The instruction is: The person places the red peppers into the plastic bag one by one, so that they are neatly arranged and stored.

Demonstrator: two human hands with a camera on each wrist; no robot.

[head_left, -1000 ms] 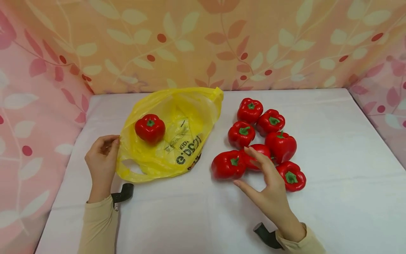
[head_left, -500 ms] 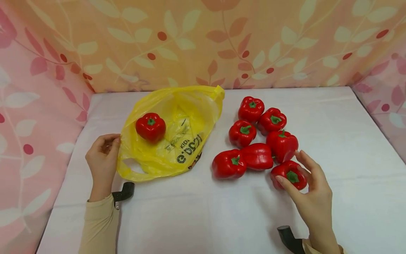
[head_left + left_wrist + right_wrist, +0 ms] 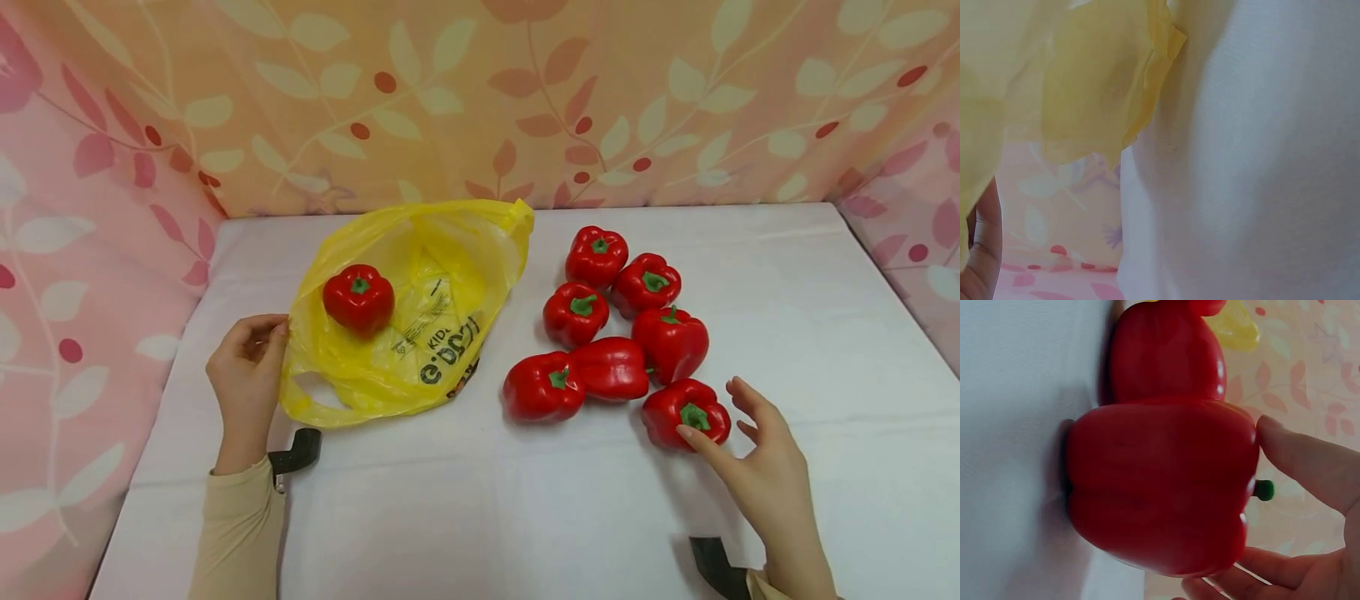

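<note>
In the head view, my left hand [image 3: 243, 375] pinches the left rim of a yellow plastic bag [image 3: 480, 250], whose mouth gapes toward me. Inside it sits one red bell pepper [image 3: 358, 308]. My right hand [image 3: 772, 479] is spread at the right of the nearest red bell pepper [image 3: 663, 412] of a loose group, thumb over its stem side and fingers beyond its right side. The right wrist view shows this bell pepper [image 3: 1160, 487] resting on the table, the thumb at its edge and the fingertips partly behind it. Yellow film [image 3: 1097, 81] hides most of the left hand in its wrist view.
Several more red bell peppers [image 3: 615, 367] lie close together on the white-covered table [image 3: 450, 517], right of the bag. Floral curtains [image 3: 465, 100] stand behind and at both sides. A dark curved mount [image 3: 300, 450] juts from the left wrist, another [image 3: 716, 567] from the right.
My right hand has moved right, from over the front left peppers to the nearest right one, then slightly farther right. The left hand keeps its pinch on the bag.
</note>
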